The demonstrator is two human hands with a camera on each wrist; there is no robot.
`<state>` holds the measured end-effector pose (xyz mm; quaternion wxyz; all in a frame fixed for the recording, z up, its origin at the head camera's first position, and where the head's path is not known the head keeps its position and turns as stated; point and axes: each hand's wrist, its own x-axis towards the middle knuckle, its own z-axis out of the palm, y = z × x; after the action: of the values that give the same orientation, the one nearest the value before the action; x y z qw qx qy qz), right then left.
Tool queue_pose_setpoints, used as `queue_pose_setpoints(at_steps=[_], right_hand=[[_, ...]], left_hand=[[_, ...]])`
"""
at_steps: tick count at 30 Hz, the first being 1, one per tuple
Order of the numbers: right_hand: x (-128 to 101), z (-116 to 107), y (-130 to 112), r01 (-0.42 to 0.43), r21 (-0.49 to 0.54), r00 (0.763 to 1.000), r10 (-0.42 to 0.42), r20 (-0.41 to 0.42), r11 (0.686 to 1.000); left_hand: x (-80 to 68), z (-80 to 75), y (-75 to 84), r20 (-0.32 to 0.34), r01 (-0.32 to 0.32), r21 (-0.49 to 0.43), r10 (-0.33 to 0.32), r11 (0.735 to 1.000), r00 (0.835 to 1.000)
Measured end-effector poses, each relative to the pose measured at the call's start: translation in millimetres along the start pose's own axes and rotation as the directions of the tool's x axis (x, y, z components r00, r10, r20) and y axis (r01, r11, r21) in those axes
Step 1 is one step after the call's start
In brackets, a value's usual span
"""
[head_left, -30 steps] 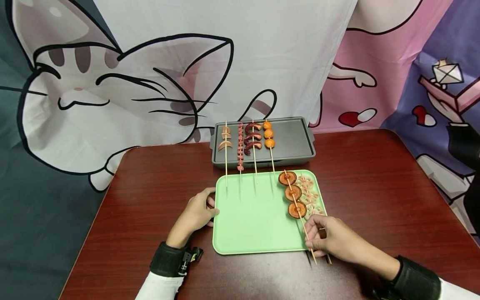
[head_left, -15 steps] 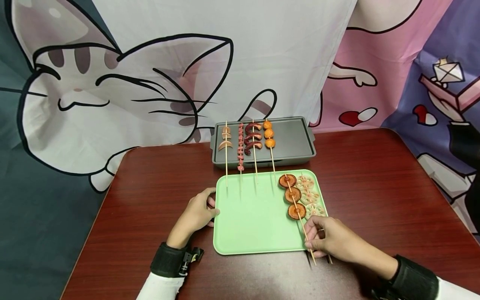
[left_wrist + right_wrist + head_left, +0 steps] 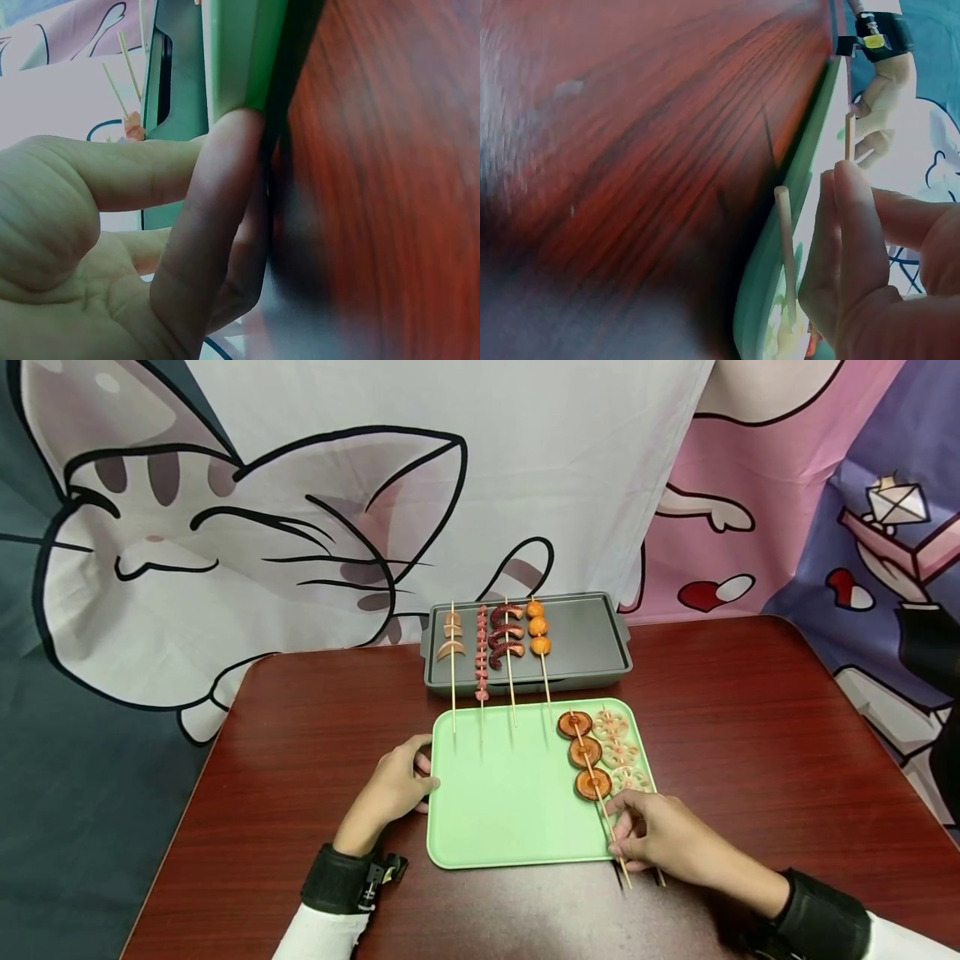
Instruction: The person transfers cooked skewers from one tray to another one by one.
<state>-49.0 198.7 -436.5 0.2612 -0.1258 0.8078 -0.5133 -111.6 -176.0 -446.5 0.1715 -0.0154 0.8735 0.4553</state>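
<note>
A mushroom skewer (image 3: 585,752) with three brown slices lies on the right side of a green tray (image 3: 502,818). Beside it lies a pale lotus-root skewer (image 3: 619,752). My right hand (image 3: 622,831) pinches the mushroom skewer's stick at the tray's near right corner. In the right wrist view my right hand (image 3: 840,225) holds a thin stick (image 3: 850,135) between its fingertips, and a second stick (image 3: 785,247) lies along the tray rim (image 3: 765,285). My left hand (image 3: 423,777) grips the tray's left edge. In the left wrist view, fingers (image 3: 217,187) curl against the tray edge (image 3: 247,52).
A grey tray (image 3: 588,643) stands behind the green one and carries several loaded skewers (image 3: 495,643) whose sticks reach over the green tray's far rim. All rests on a dark red wooden table (image 3: 300,752). A cartoon cloth backdrop (image 3: 300,527) hangs behind.
My right hand has drawn the mushroom skewer slightly toward me, so its far tip now lies inside the tray rim. The left hand has stayed on the tray's edge.
</note>
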Motion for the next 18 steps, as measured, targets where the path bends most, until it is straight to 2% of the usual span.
queue_pose_setpoints(at_steps=[4, 9, 18], right_hand=[[0.6, 2.7, -0.6, 0.038, -0.133, 0.998, -0.045, -0.052, 0.990], [0.6, 6.2, -1.2, 0.072, -0.267, 0.991, -0.098, -0.087, 0.961], [1.5, 9.5, -1.4, 0.092, -0.391, 0.983, -0.146, -0.110, 0.916]], left_hand=[[0.3, 0.1, -0.6, 0.003, -0.005, 0.002, 0.005, 1.000, 1.000], [0.2, 0.2, -1.1, 0.009, -0.006, 0.003, 0.006, 1.000, 1.000], [1.0, -0.2, -2.1, 0.007, -0.013, 0.017, 0.013, 1.000, 1.000]])
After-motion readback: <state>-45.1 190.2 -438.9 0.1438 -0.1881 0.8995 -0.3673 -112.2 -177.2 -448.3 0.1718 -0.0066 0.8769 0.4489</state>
